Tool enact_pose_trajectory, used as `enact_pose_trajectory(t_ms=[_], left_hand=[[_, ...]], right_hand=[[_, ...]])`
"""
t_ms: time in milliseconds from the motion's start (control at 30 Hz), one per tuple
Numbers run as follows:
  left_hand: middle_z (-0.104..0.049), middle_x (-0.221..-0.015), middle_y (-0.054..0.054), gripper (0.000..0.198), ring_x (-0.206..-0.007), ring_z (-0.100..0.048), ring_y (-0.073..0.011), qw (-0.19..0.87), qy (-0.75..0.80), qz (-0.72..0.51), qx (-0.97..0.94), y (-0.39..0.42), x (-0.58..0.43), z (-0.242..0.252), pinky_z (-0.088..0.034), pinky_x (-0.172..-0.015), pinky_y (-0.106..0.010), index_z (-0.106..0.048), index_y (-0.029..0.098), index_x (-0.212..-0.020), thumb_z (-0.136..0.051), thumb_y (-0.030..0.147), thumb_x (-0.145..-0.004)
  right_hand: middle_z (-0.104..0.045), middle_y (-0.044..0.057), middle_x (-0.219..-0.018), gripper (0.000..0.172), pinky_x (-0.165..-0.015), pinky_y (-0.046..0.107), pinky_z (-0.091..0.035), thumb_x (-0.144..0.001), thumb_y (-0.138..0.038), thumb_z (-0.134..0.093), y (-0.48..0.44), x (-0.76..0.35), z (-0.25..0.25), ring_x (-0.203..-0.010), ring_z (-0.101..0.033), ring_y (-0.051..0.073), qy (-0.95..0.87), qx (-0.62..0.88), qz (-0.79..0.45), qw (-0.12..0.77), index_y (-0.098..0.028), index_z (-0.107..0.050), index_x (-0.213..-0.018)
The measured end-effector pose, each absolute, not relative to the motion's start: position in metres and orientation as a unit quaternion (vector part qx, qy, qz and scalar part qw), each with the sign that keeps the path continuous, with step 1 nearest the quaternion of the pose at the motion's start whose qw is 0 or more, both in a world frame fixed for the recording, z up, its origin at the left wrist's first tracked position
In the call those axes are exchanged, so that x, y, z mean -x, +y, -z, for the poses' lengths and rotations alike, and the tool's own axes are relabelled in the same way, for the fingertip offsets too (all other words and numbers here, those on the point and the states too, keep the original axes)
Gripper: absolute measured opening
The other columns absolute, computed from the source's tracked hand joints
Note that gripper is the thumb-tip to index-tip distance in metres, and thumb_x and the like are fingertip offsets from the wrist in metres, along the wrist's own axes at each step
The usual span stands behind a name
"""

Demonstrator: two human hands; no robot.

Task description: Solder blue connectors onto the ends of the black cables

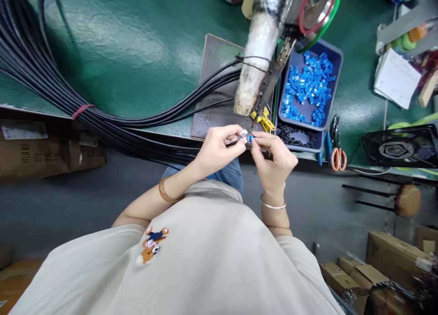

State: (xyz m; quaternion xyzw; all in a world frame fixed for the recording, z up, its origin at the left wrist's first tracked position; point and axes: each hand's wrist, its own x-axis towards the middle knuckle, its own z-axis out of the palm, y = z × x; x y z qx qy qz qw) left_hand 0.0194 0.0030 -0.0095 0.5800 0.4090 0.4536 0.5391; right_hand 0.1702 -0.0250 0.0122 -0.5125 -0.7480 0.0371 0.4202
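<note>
Many cables [106,126] are bundled leftward of the left hand [219,148] and right hand [273,157]; between them, a cable end [232,144] is pinched by the former, a blue clip [250,139] by the latter. Joining seems underway; next, steady alignment appears needed.

A cream short-sleeved top [219,251] with a brown, white and navy bear-like motif [150,248] goes with blue denim [233,177], a brown bangle [163,192] on the left forearm [145,207] and a slim silver-coloured bangle [273,207] on the right wrist [274,195].
</note>
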Motion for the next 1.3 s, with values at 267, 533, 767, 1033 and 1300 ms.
enact_pose_trajectory(t_ms=[267,533,767,1033,1300], left_hand=[[-0.034,-0.056,0.005,0.010,-0.052,-0.029,-0.0058,0.528,0.422,-0.446,-0.587,0.004,-0.021,0.007,-0.022,-0.051,-0.022,-0.053,0.016,-0.068,-0.054,0.014,-0.077],[-0.033,-0.055,0.005,0.010,-0.051,-0.028,-0.0048,0.618,0.405,-0.451,-0.500,0.014,-0.024,0.003,-0.020,-0.049,-0.022,-0.052,0.016,-0.064,-0.057,0.014,-0.073],[-0.033,-0.051,0.006,0.015,-0.048,-0.026,-0.0035,0.621,0.409,-0.455,-0.490,0.018,-0.026,-0.004,-0.019,-0.047,-0.021,-0.052,0.016,-0.061,-0.062,0.013,-0.071],[-0.033,-0.052,0.007,0.013,-0.046,-0.026,-0.0016,0.614,0.408,-0.483,-0.472,0.020,-0.030,-0.004,-0.019,-0.046,-0.019,-0.054,0.014,-0.063,-0.061,0.007,-0.071],[-0.035,-0.052,0.007,0.009,-0.046,-0.027,-0.0022,0.606,0.403,-0.486,-0.484,0.021,-0.028,-0.003,-0.022,-0.046,-0.019,-0.055,0.014,-0.066,-0.057,0.009,-0.073]], right_hand=[[-0.075,0.002,-0.096,0.005,-0.062,0.022,-0.057,-0.089,-0.017,-0.060,-0.028,-0.171,-0.017,-0.072,-0.072,0.011,-0.717,0.544,-0.063,0.432,-0.021,-0.061,-0.090],[-0.067,-0.005,-0.072,0.020,-0.037,0.022,-0.040,-0.091,-0.025,-0.055,-0.036,-0.179,-0.023,-0.040,-0.054,0.007,-0.575,0.509,-0.070,0.637,-0.025,-0.056,-0.112],[-0.076,0.002,-0.102,0.013,-0.077,0.029,-0.062,-0.084,-0.013,-0.065,-0.029,-0.177,-0.009,-0.095,-0.074,0.017,-0.706,0.532,-0.043,0.466,-0.023,-0.064,-0.093],[-0.075,0.002,-0.105,0.014,-0.080,0.029,-0.061,-0.082,-0.009,-0.063,-0.020,-0.173,-0.007,-0.093,-0.073,0.015,-0.716,0.508,-0.050,0.476,-0.022,-0.060,-0.088],[-0.075,0.002,-0.105,0.014,-0.085,0.032,-0.061,-0.081,-0.009,-0.065,-0.018,-0.172,-0.012,-0.092,-0.073,0.016,-0.718,0.505,-0.045,0.477,-0.022,-0.059,-0.083]])
